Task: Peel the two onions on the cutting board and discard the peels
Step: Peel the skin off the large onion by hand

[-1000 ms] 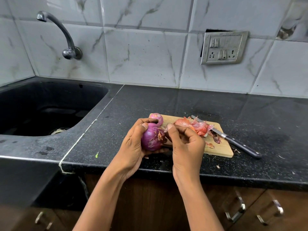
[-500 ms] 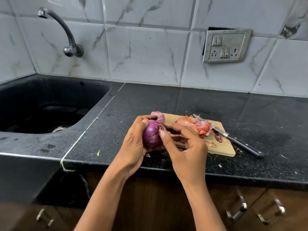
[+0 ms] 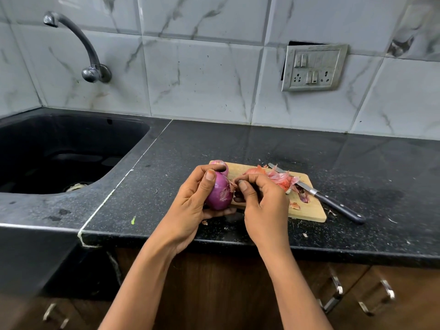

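My left hand (image 3: 190, 203) grips a purple onion (image 3: 219, 191) just above the near left corner of the wooden cutting board (image 3: 309, 208). My right hand (image 3: 262, 206) pinches a scrap of skin at the onion's right side with thumb and curled fingers. A second, smaller onion (image 3: 222, 166) sits on the board's far left corner, partly hidden behind my left fingers. A heap of pink and orange peels (image 3: 278, 178) lies on the board's far side.
A black-handled knife (image 3: 333, 203) lies across the board's right edge onto the black counter (image 3: 214, 144). A black sink (image 3: 59, 151) with a wall tap (image 3: 78, 44) is at the left. Peel scraps dot the counter near the board.
My right hand's fingers have curled in tighter against the onion's right side, and my left hand has turned the onion slightly. The camera view has shifted a little.
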Demonstrator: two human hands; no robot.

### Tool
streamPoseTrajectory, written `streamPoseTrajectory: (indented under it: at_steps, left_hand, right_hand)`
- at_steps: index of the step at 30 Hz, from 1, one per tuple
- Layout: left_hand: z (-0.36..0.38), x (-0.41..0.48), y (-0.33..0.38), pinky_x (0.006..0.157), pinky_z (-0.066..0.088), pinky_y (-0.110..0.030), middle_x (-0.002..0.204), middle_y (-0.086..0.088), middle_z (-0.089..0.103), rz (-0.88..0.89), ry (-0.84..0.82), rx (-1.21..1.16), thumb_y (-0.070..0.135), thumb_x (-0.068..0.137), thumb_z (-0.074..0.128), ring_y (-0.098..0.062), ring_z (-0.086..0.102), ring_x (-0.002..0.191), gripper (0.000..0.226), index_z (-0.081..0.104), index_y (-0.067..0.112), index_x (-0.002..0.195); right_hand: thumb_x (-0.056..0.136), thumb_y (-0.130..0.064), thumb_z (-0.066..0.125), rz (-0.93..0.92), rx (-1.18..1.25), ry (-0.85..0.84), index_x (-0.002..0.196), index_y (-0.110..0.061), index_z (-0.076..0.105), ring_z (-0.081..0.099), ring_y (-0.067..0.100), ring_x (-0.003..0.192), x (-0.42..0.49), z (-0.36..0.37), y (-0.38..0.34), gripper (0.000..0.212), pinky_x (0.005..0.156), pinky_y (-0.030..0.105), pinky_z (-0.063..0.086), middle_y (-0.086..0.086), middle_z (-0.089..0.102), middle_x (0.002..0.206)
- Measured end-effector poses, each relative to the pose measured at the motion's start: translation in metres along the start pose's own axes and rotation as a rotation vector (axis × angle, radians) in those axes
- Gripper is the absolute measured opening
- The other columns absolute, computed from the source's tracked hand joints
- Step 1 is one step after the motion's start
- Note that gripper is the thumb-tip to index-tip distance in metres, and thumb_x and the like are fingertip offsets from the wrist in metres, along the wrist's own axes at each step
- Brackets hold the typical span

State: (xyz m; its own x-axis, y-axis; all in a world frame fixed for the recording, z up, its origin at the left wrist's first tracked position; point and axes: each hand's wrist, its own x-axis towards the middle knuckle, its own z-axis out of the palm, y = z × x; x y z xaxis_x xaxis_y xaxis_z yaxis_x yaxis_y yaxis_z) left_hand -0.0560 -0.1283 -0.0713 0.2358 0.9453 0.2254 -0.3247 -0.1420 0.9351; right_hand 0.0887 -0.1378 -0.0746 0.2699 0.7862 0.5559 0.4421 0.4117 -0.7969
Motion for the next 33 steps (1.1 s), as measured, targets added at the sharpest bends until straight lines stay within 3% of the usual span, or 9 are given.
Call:
streamPoseTrajectory:
  at_steps: [5, 7, 9, 12, 14, 19, 22, 28, 33]
  left_hand:
    - [-0.003, -0.003, 0.0, 0.094, 0.057, -0.054, 0.136, -0.016, 0.061, -0.035, -0.044, -0.048, 0.021, 0.088, 0.068, -0.037, 0.068, 0.114, 0.047, 0.057, 0.016, 0.133]
    - [-0.004, -0.004, -0.002, 0.093, 0.059, -0.048, 0.135, -0.012, 0.062, -0.021, -0.041, -0.03, 0.005, 0.081, 0.075, -0.03, 0.07, 0.111, 0.058, 0.056, 0.018, 0.134]
    - [-0.005, -0.003, -0.004, 0.094, 0.059, -0.046, 0.136, -0.009, 0.062, 0.015, -0.042, 0.016, 0.0, 0.079, 0.078, -0.029, 0.069, 0.112, 0.063, 0.055, 0.021, 0.135]
    - [-0.004, -0.003, -0.005, 0.096, 0.058, -0.049, 0.138, -0.006, 0.06, 0.08, -0.047, 0.135, 0.008, 0.078, 0.083, -0.032, 0.069, 0.114, 0.065, 0.056, 0.027, 0.133]
    - [0.001, -0.003, -0.004, 0.092, 0.06, -0.044, 0.135, 0.0, 0.061, 0.143, -0.003, 0.247, 0.015, 0.072, 0.088, -0.027, 0.071, 0.109, 0.068, 0.058, 0.029, 0.131]
    - [0.001, 0.002, -0.01, 0.094, 0.056, -0.03, 0.131, 0.019, 0.061, 0.317, 0.127, 0.723, 0.039, 0.057, 0.094, -0.007, 0.065, 0.113, 0.079, 0.057, 0.037, 0.127]
    - [0.0, 0.002, -0.009, 0.093, 0.054, -0.022, 0.128, 0.025, 0.061, 0.308, 0.122, 0.76, 0.042, 0.054, 0.093, 0.0, 0.064, 0.111, 0.079, 0.056, 0.04, 0.124]
    - [-0.002, 0.002, -0.007, 0.086, 0.057, -0.018, 0.123, 0.018, 0.066, 0.252, 0.147, 0.635, 0.035, 0.054, 0.094, 0.001, 0.069, 0.103, 0.078, 0.059, 0.034, 0.123]
    - [-0.003, 0.002, -0.007, 0.087, 0.058, -0.021, 0.122, 0.015, 0.068, 0.209, 0.139, 0.559, 0.025, 0.055, 0.095, -0.003, 0.07, 0.104, 0.08, 0.062, 0.034, 0.127]
  right_hand:
    - [0.096, -0.003, 0.062, -0.001, -0.113, 0.044, 0.097, -0.02, 0.076, 0.066, 0.005, 0.093, 0.0, -0.004, -0.002, 0.022, 0.088, 0.039, 0.055, -0.015, 0.072, 0.094]
    - [0.092, 0.01, 0.056, -0.009, -0.253, 0.07, 0.121, -0.019, 0.073, 0.059, 0.002, 0.108, 0.001, -0.011, -0.008, 0.044, 0.105, 0.026, 0.048, -0.015, 0.067, 0.112]
    - [0.09, 0.009, 0.06, -0.026, -0.323, 0.095, 0.134, -0.018, 0.066, 0.06, 0.004, 0.11, 0.004, -0.022, -0.011, 0.052, 0.107, 0.024, 0.046, -0.009, 0.068, 0.119]
    - [0.09, -0.016, 0.073, -0.125, -0.429, 0.18, 0.111, -0.022, 0.078, 0.072, 0.014, 0.087, 0.005, -0.04, -0.016, 0.022, 0.087, 0.043, 0.058, -0.006, 0.078, 0.099]
    - [0.091, -0.039, 0.071, -0.106, -0.635, 0.196, 0.102, -0.026, 0.08, 0.07, 0.02, 0.087, 0.007, -0.057, -0.015, 0.019, 0.088, 0.044, 0.052, -0.006, 0.078, 0.095]
    - [0.097, -0.045, 0.061, 0.29, -1.091, -0.029, 0.133, -0.023, 0.062, 0.052, 0.032, 0.122, 0.023, -0.103, 0.005, 0.043, 0.098, 0.051, 0.043, 0.007, 0.061, 0.129]
    - [0.1, -0.042, 0.057, 0.383, -1.098, -0.131, 0.132, -0.024, 0.06, 0.057, 0.031, 0.117, 0.029, -0.116, 0.014, 0.036, 0.094, 0.049, 0.046, 0.004, 0.063, 0.121]
    - [0.103, -0.031, 0.056, 0.293, -1.15, -0.118, 0.123, -0.019, 0.066, 0.061, 0.027, 0.106, 0.034, -0.116, 0.025, 0.025, 0.085, 0.044, 0.048, 0.004, 0.065, 0.11]
    - [0.105, -0.022, 0.05, 0.229, -0.974, 0.042, 0.133, -0.01, 0.058, 0.064, 0.033, 0.099, 0.028, -0.113, 0.016, 0.032, 0.071, 0.036, 0.039, 0.014, 0.062, 0.115]
